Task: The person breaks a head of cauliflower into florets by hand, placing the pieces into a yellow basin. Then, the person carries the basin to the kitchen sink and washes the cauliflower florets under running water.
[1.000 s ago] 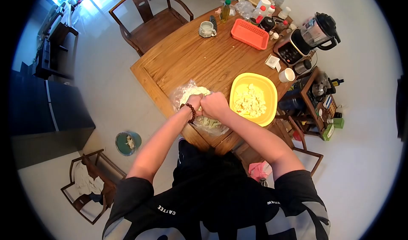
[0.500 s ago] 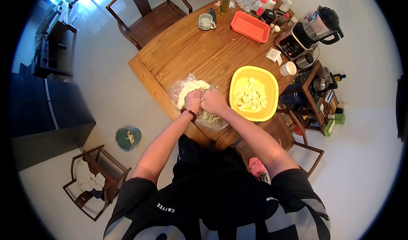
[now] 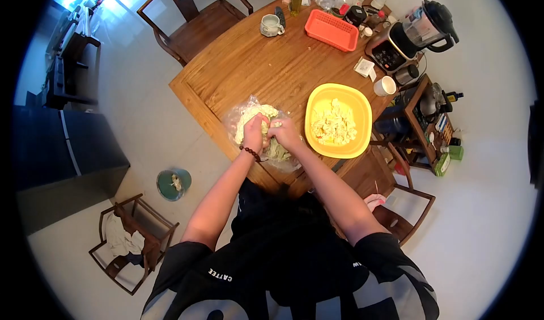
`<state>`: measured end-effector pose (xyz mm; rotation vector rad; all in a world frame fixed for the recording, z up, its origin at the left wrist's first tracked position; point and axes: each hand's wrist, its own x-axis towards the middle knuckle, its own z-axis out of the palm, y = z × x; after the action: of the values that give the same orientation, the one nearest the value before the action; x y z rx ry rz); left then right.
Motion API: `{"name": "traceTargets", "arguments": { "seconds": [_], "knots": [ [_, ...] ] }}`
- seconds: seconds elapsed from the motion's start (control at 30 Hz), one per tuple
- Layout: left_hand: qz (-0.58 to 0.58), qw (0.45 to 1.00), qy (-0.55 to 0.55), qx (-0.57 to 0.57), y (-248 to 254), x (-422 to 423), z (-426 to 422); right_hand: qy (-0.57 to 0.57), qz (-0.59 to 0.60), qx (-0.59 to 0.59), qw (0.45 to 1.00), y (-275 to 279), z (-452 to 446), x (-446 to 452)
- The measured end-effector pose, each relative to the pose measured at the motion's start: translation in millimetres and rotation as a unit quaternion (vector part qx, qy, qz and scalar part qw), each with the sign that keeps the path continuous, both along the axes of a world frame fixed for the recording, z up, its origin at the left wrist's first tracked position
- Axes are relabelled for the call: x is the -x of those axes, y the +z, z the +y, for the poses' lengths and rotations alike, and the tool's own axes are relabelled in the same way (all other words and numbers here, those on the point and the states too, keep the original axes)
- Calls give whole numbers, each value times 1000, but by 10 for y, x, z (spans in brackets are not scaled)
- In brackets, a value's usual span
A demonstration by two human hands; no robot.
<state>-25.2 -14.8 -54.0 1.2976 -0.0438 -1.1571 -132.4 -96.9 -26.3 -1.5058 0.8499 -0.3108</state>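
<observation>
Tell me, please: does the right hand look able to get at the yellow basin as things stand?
Probably yes: the right hand is close to the yellow basin, and nothing visible on the table blocks the way, though this hand is busy over the clear plastic.

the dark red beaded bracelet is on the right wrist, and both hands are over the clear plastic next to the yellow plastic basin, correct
One thing is wrong: the head view shows the dark red beaded bracelet on the left wrist, not the right. Both hands are over the clear plastic next to the yellow plastic basin.
</observation>
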Motion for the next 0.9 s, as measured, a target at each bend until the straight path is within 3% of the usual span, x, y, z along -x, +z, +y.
{"name": "traceTargets", "arguments": {
  "seconds": [0.07,0.13,0.17,0.23,0.47,0.53,0.57,0.63,0.67,0.77,0.8,0.83,0.9],
  "knots": [
    [46,996,3,72,73,-58,7,7,-15,-6,1000,5,-45,49],
    [55,996,-20,71,157,-117,57,-27,-56,107,992,-78,11,126],
    [64,994,-44,71,179,-148,77,-28,-57,107,992,-117,13,168],
    [74,994,-47,65,207,-162,110,-30,-19,7,999,-180,8,285],
    [78,994,-49,61,220,-101,124,-28,-19,-57,998,-299,34,502],
    [80,994,-48,57,246,-85,112,31,80,143,986,-316,55,526],
    [79,994,-49,58,255,-76,109,29,79,144,986,-320,92,548],
    [57,994,-72,56,266,-52,89,102,151,346,920,-301,151,592],
    [56,994,-74,56,272,-41,81,100,150,347,920,-296,136,604],
    [56,991,-114,40,324,-33,41,12,123,259,958,-229,32,633],
    [53,987,-149,31,390,-19,5,-35,11,90,995,-112,-26,653],
    [50,981,-185,21,425,9,-49,-82,-103,-83,988,42,-87,678],
    [-2,977,-213,33,289,137,-220,-37,-91,-37,995,414,-179,800]
  ]
}}
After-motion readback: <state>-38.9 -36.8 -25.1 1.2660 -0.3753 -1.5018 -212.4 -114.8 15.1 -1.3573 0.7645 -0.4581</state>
